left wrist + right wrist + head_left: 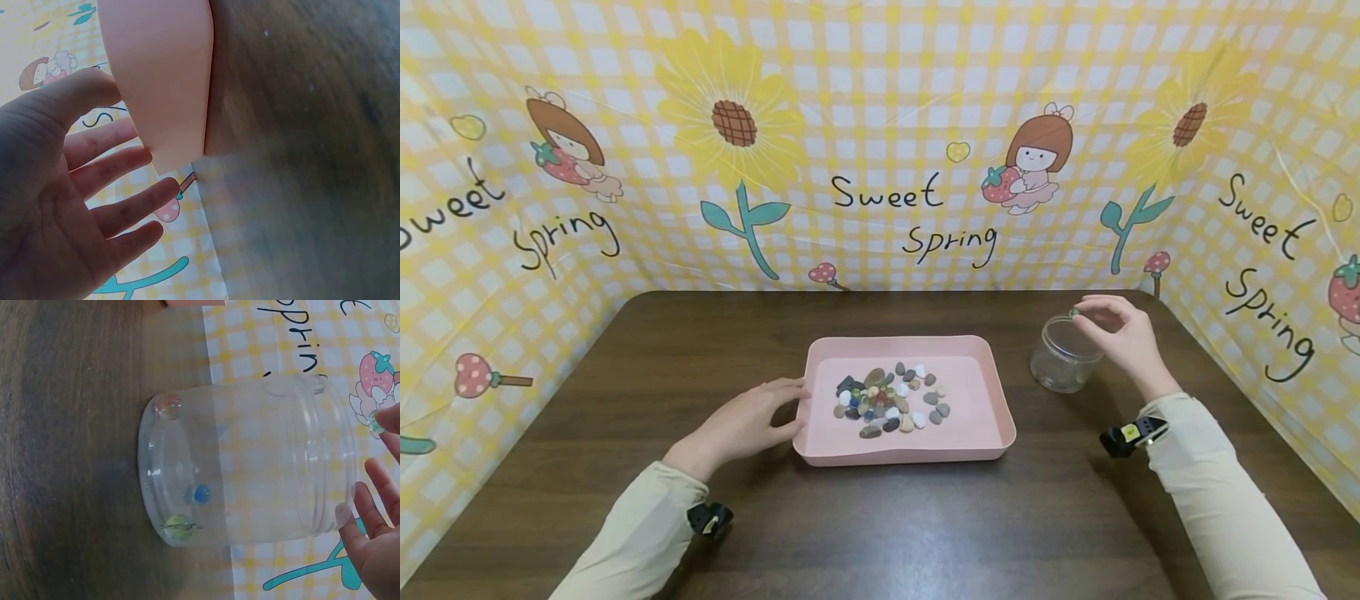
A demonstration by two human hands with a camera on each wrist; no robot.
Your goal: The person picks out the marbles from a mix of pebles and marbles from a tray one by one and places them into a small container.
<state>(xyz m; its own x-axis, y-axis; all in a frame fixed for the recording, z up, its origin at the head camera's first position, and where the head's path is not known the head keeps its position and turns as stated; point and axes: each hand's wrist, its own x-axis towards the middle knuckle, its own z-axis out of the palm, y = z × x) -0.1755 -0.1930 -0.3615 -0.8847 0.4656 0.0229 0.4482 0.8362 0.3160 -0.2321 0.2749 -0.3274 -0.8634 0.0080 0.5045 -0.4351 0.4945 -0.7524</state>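
My right hand [1123, 337] pinches a small green glass marble [376, 422] between thumb and finger over the rim of a clear plastic jar [1063, 367]. In the right wrist view, other fingertips of that hand touch or nearly touch the jar's mouth. A reddish marble [169, 406], a blue marble [201, 493] and a yellow-green marble [179, 527] lie at the jar's bottom. With fingers spread, my left hand [741, 425] rests against the left side of a pink tray [973, 417]. Mixed pebbles [870, 432] and colored marbles [874, 393] sit in the tray, mostly left of its middle.
The dark wooden table [880, 533] carries the tray at its middle and the jar to the right. A yellow checked cloth [880, 108] printed with flowers and lettering rises behind the table and along both sides.
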